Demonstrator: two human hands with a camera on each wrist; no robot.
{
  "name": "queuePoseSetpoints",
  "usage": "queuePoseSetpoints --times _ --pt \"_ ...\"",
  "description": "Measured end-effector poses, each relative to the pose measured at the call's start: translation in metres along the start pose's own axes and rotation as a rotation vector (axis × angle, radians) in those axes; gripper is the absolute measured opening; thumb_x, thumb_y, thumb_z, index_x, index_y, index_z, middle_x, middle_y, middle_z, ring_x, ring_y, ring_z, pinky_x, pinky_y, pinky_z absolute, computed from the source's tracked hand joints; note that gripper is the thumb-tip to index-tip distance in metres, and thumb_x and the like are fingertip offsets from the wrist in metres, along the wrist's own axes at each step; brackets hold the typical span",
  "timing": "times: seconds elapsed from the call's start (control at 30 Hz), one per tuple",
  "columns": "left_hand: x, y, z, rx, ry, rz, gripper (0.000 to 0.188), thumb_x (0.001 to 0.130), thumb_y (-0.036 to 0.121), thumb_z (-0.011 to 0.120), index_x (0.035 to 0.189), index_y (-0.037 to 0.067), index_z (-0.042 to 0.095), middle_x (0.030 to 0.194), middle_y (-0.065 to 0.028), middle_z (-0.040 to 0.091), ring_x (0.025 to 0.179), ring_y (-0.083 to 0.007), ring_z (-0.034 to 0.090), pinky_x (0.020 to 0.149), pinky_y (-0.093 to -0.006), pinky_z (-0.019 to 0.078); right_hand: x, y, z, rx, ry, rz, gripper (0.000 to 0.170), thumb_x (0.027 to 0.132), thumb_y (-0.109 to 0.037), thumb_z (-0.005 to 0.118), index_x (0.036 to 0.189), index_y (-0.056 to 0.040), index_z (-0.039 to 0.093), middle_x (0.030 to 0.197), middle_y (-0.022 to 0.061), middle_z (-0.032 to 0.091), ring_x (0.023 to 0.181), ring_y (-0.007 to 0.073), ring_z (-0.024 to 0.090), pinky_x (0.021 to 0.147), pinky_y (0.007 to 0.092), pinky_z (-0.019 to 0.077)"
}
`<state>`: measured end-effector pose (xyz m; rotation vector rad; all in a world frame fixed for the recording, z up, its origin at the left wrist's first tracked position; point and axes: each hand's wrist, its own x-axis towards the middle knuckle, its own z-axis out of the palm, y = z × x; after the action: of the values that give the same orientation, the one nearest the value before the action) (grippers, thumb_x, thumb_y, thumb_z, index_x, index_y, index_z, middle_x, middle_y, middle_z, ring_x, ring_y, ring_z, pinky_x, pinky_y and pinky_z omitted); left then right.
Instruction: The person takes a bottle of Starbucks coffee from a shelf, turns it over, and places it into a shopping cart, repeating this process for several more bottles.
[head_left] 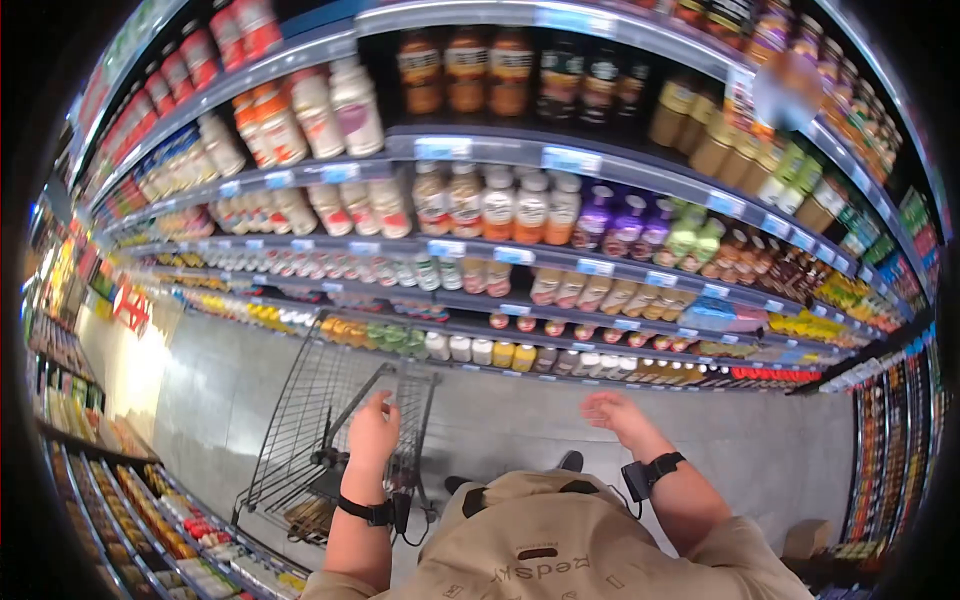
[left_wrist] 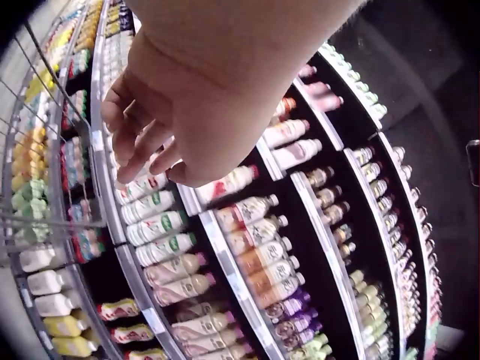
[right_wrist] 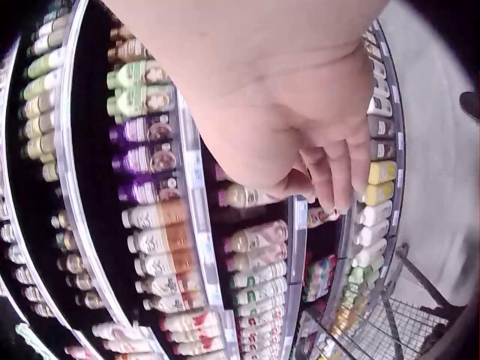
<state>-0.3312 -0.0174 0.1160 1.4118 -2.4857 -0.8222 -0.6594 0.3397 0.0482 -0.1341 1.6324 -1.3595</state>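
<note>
My left hand (head_left: 374,430) hangs over the wire shopping cart (head_left: 285,420) with its fingers loosely bent and nothing in them. In the left wrist view the same hand (left_wrist: 187,105) overlaps rows of white bottles on the shelf. Out in front of my body, the right hand (head_left: 622,418) is held above the floor, fingers relaxed and holding nothing. The right wrist view shows that hand (right_wrist: 307,135) with shelved bottles behind it. Facing me are drink bottles, among them orange-and-white ones (head_left: 498,212) and purple ones (head_left: 625,225).
A long curved-looking shelf unit with price tags (head_left: 572,158) runs across the front. More shelves stand at the left (head_left: 130,500) and right (head_left: 890,450). A brown cardboard box (head_left: 806,538) sits at the lower right. Grey floor (head_left: 520,420) lies between me and the shelves.
</note>
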Motion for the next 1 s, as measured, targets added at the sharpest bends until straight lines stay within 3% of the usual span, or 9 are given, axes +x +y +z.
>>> queuePoseSetpoints --times 0.07,0.3,0.5,0.6,0.63,0.73,1.0 --pt "0.003 0.047 0.027 -0.009 0.004 0.146 0.032 0.097 0.023 0.065 0.126 0.011 0.071 0.095 -0.0143 0.078 0.088 -0.0406 0.073 0.078 -0.0516 0.0567 -0.021 0.009 -0.044 0.041 0.06 -0.016 0.03 0.105 -0.013 0.054 0.134 -0.0055 0.061 0.131 0.0133 0.071 0.121 0.0258 0.068 0.099 0.0397 0.0546" --pt "-0.006 0.233 0.094 -0.032 -0.092 0.367 0.031 0.096 0.024 0.067 0.124 0.01 0.071 0.099 -0.0145 0.077 0.093 -0.04 0.074 0.08 -0.0504 0.0577 -0.099 0.019 -0.186 0.208 0.275 -0.088 0.032 0.102 -0.01 0.056 0.133 -0.0034 0.063 0.129 0.0147 0.072 0.12 0.029 0.07 0.1 0.0405 0.0549" --pt "-0.015 0.351 0.121 -0.147 -0.014 0.545 0.027 0.097 0.017 0.068 0.122 0.008 0.07 0.1 -0.015 0.076 0.092 -0.0376 0.074 0.077 -0.0461 0.0578 -0.126 0.01 -0.265 0.259 0.288 -0.186 0.037 0.102 -0.007 0.05 0.136 -0.0015 0.062 0.131 0.014 0.071 0.117 0.0261 0.07 0.097 0.0397 0.0546" --pt "-0.02 0.392 0.12 -0.228 -0.03 0.597 0.026 0.097 0.016 0.068 0.122 0.007 0.07 0.101 -0.0144 0.076 0.086 -0.0342 0.074 0.072 -0.0426 0.0573 -0.122 -0.015 -0.277 0.259 0.231 -0.27 0.038 0.102 -0.007 0.051 0.138 -0.003 0.062 0.133 0.0111 0.071 0.117 0.0247 0.069 0.097 0.0388 0.054" --pt "-0.022 0.405 0.116 -0.235 -0.022 0.605 0.026 0.097 0.013 0.068 0.122 0.006 0.069 0.104 -0.0138 0.074 0.077 -0.0291 0.073 0.069 -0.0387 0.0559 -0.121 -0.03 -0.275 0.264 0.227 -0.271 0.038 0.102 -0.007 0.051 0.138 -0.003 0.062 0.133 0.0111 0.071 0.117 0.0247 0.069 0.097 0.0388 0.054" --pt "-0.016 0.435 0.106 -0.315 0.027 0.657 0.027 0.097 0.011 0.068 0.123 0.005 0.069 0.106 -0.0125 0.072 0.068 -0.0261 0.069 0.065 -0.038 0.054 -0.117 -0.076 -0.263 0.176 0.145 -0.339 0.038 0.102 -0.006 0.052 0.139 -0.005 0.062 0.134 0.0088 0.071 0.118 0.023 0.069 0.098 0.0378 0.0536" --pt "0.016 0.512 0.055 -0.36 0.162 0.882 0.03 0.094 0.005 0.068 0.124 0.002 0.067 0.108 -0.0116 0.069 0.076 -0.0229 0.062 0.073 -0.0361 0.0528 -0.097 -0.199 -0.219 -0.055 -0.047 -0.666 0.041 0.103 0.0 0.056 0.144 -0.0052 0.058 0.134 0.0075 0.068 0.12 0.0214 0.068 0.1 0.033 0.052"
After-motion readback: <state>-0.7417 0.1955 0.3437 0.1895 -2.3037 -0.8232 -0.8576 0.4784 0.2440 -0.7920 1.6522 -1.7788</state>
